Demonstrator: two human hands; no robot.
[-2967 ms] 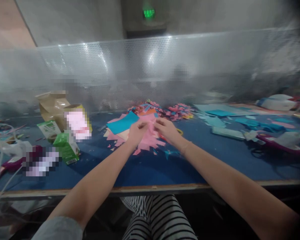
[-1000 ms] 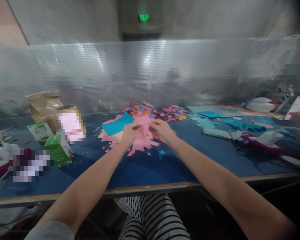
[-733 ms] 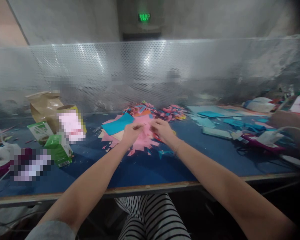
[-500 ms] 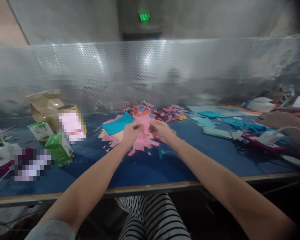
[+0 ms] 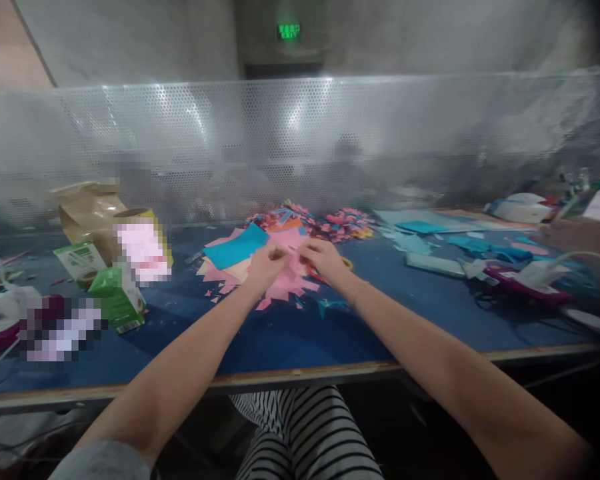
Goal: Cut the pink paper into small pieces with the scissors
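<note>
My left hand (image 5: 269, 261) and my right hand (image 5: 326, 261) face each other over a heap of cut pink paper (image 5: 280, 290). Both are closed in a pinch, fingertips a short way apart, with a small piece of pink paper between them; its outline blends into the heap below. Beside my left hand a blue sheet (image 5: 236, 247) lies on the pink and cream pieces. Scissors with yellow and red handles (image 5: 347, 264) lie partly hidden behind my right hand. A teal scrap (image 5: 330, 307) rests below my right wrist.
Behind the heap are piles of small colourful cutouts (image 5: 347, 225). A green box (image 5: 117, 300) and a brown paper bag (image 5: 93, 213) stand left. At right are blue sheets (image 5: 420, 227), a purple power strip (image 5: 525, 280) and a co-worker's blurred hand (image 5: 570, 235). A perforated screen (image 5: 280, 153) rises behind.
My hands stay over the heap, with only small shifts of the fingers around the pink paper. At the right, the co-worker's hand has drawn back a little, and a pink piece shows there.
</note>
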